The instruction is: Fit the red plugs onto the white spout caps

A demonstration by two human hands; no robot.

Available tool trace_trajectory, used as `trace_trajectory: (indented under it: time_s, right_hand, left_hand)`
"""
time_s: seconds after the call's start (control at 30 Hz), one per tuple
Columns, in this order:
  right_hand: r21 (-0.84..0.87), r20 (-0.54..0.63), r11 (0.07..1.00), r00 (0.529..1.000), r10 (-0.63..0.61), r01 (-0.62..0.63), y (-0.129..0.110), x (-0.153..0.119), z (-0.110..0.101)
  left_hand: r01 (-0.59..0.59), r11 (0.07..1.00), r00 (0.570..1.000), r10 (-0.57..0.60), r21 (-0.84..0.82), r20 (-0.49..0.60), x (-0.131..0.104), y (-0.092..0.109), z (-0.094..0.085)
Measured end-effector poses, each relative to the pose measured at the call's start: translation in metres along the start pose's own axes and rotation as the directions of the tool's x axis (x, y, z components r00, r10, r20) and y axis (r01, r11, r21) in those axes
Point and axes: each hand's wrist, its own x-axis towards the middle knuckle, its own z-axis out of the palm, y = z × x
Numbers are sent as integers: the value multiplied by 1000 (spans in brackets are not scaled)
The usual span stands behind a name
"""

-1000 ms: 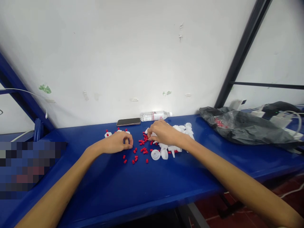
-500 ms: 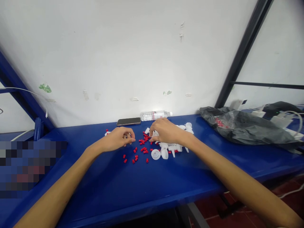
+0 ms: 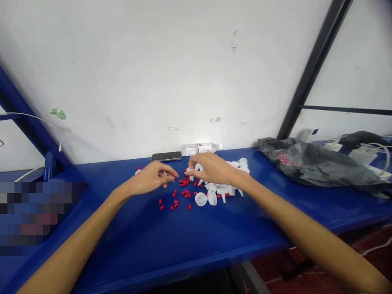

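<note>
My left hand (image 3: 151, 177) is closed in a pinch, a small red cap (image 3: 174, 177) at its fingertips. Just right of it, above the scattered red caps (image 3: 185, 192), my right hand (image 3: 208, 167) grips a small white plastic nozzle piece (image 3: 191, 174) between thumb and fingers. Under and beside the right hand lie several white plastic nozzle caps (image 3: 212, 197), some with a pointed spout. A round white cap (image 3: 201, 199) lies flat at the near side of that pile. Behind my left wrist, a white piece with a red tip (image 3: 137, 170) is partly hidden.
A phone (image 3: 166, 156) and a clear plastic bottle (image 3: 199, 148) lie along the wall. To the right, a black plastic bag (image 3: 312, 167) bears a clear bag of red pieces (image 3: 288, 157). The blue tabletop (image 3: 147, 245) ends at a near edge.
My right hand has moved slightly left and taken hold of the white nozzle piece. My left fingertips have shifted a little right, and a red cap now shows in them.
</note>
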Motion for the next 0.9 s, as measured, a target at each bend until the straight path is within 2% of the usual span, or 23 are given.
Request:
trace_trajectory:
  time_s: [0.07,0.27,0.43,0.73,0.9]
  right_hand:
    - [56,-26,998,1000,14,-12,-2,-1,1]
    - [263,-37,963,998,-54,62,-6,1,2]
    - [418,-91,907,996,-25,61,-6,3,5]
    - [469,-98,882,995,-7,52,-10,2,8]
    - [500,-131,865,991,38,33,-6,4,10]
  left_hand:
    - [19,998,1000,-19,-58,1,0,2,0]
    - [16,990,999,-22,-142,-36,-1,4,1]
    - [23,982,999,-31,-187,-39,-1,6,1]
    - [4,971,996,-24,-240,-81,-2,6,-1]
    - [-40,981,994,19,-189,-109,-1,7,3]
